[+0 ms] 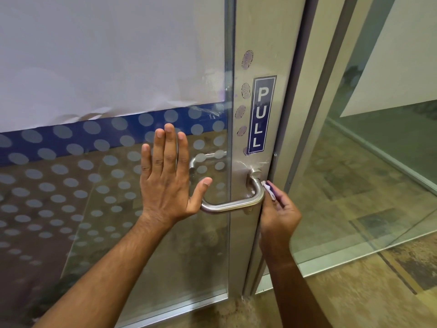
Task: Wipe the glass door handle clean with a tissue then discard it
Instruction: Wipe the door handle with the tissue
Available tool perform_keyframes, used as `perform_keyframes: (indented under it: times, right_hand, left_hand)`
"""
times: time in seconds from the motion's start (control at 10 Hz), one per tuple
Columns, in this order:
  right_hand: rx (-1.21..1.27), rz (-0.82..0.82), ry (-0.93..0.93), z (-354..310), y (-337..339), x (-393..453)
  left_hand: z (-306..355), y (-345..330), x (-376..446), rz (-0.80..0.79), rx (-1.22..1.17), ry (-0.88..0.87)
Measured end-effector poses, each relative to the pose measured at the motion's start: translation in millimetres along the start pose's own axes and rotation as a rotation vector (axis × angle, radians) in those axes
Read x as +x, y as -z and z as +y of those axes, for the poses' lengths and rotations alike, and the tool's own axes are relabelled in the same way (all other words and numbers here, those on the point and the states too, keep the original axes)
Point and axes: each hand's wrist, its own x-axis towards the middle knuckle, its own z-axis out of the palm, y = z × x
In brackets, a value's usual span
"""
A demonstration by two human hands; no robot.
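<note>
Door handle: brushed steel lever of round bar, mounted on the metal stile of the glass door just below the sign. It rose from a round collar at its right end, bent down through a curved corner and ran leftward across the edge of the pane, ending beside the left thumb. The surface was satin grey with a bright highlight along the lower bar; pale scuff marks showed on the stile around the collar.

Tissue: small crumpled wad, white with a purple tinge, pressed against the outer right bend of the handle.

Right hand: fingers curled together, pinching the tissue at their tips and holding it to the handle's corner.

Left hand: laid flat on the glass left of the handle, four fingers straight and close together, thumb spread wide toward the bar's free end.

PULL sign: dark blue vertical sticker with white letters, fixed to the stile above the handle.

Fingerprint-like smudges: a column of purple ovals left of the sign.
</note>
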Motion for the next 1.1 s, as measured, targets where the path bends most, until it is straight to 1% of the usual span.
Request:
perform_keyframes:
  times: [0.1,0.2,0.3,0.4,0.5,0.6,0.7,0.8,0.9,1.0,1.1]
  right_hand:
    - [-0.118,-0.097,0.171,-11.6,0.7,12.0]
    - [-0.430,-0.230,0.472,-24.4,4.8,25.7]
    - [-0.666,-0.296,0.723,-30.5,10.5,32.6]
    - [-0.744,-0.308,0.810,-30.2,9.5,27.5]
    - [-0.678,-0.236,0.641,-27.7,6.9,19.1]
    - [-0.344,-0.107,0.163,-29.7,-5.1,11.8]
    - [-0.120,0.014,-0.162,-31.1,-10.9,10.1]
    - [0.125,0.056,-0.428,-39.0,-11.7,11.3]
    - [0.462,0.016,-0.720,-46.4,-16.2,7.6]
    - [0.628,0.044,-0.854,-47.4,-17.9,3.3]
    - [0.413,0.056,-0.678,-46.4,-19.5,-2.3]
  left_hand:
    - [-0.4,0.3,-0.2,0.003,0.003,-0.005]
    - [-0.3,-0.5,-0.5,0.006,0.007,-0.004]
    - [-0.4,-2.2,-0.6,0.014,0.014,-0.004]
    - [-0.5,-3.5,-0.3,0.021,0.017,-0.004]
    - [-0.4,-3.3,0.0,0.022,0.021,-0.003]
    - [0.0,-2.3,-0.1,0.015,0.022,-0.003]
    - [1.0,-1.1,0.4,0.008,0.013,0.000]
    - [1.8,0.6,0.7,-0.001,0.017,0.003]
    - [2.3,2.9,1.5,-0.011,0.021,0.005]
    - [2.5,5.9,1.9,-0.031,0.013,0.003]
    - [2.4,10.5,2.5,-0.058,-0.001,0.014]
